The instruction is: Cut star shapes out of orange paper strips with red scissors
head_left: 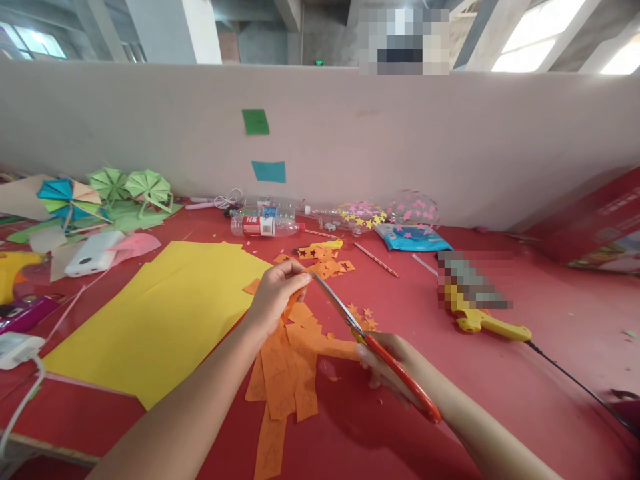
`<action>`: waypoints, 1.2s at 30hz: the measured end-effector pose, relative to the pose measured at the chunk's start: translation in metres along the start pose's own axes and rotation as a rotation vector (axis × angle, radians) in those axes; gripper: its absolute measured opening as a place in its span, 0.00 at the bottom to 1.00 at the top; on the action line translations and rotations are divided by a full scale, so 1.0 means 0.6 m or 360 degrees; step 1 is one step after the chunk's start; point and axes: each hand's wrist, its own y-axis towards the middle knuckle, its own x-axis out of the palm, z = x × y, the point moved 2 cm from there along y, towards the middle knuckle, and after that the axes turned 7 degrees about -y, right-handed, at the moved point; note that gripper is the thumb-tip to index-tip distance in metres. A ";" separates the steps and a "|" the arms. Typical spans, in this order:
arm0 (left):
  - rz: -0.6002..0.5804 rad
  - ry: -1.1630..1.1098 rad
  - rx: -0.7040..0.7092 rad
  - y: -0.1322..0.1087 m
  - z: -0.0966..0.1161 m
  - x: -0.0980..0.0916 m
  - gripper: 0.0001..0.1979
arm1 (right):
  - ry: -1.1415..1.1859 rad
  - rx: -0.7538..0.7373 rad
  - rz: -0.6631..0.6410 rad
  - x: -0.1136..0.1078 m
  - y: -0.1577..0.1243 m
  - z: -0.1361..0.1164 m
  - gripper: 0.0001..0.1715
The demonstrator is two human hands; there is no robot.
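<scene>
My left hand (277, 293) pinches a small piece of orange paper (295, 300), partly hidden by the fingers. In my right hand (393, 367) are scissors (387, 360) with red handles, their blades pointing up and left so that the tips are at the fingertips of my left hand. Below both hands lie orange paper strips (283, 373) with star outlines drawn on them. Several cut orange stars (367, 317) rest just beyond the scissors. Orange scraps with star-shaped holes (330, 263) lie farther back.
Yellow paper sheets (165, 300) cover the left of the red table. Plastic bottles (265, 225), a blue packet (415, 237) and star-dotted clear domes (413, 208) stand along the partition. To the right is a yellow glue gun (480, 320) with a black cord; folded paper umbrellas (70, 200) sit at far left.
</scene>
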 end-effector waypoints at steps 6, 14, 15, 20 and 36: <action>0.0030 -0.0117 -0.0092 -0.002 0.004 0.005 0.07 | 0.0001 0.0042 0.0023 0.002 0.003 0.003 0.26; 0.0056 -0.0284 -0.0224 0.002 -0.008 0.004 0.07 | 0.0062 0.0037 0.0054 0.008 0.007 0.008 0.27; 0.0052 -0.0265 -0.0188 0.002 -0.007 0.004 0.06 | 0.0071 0.0032 0.0055 0.008 0.007 0.008 0.28; -0.0017 -0.0222 -0.0047 0.000 -0.002 0.007 0.04 | 0.0127 0.0015 0.0043 0.009 0.005 0.009 0.30; -0.0037 -0.0108 -0.0011 0.000 0.003 0.003 0.05 | 0.0098 0.0049 0.0011 0.006 0.003 0.011 0.30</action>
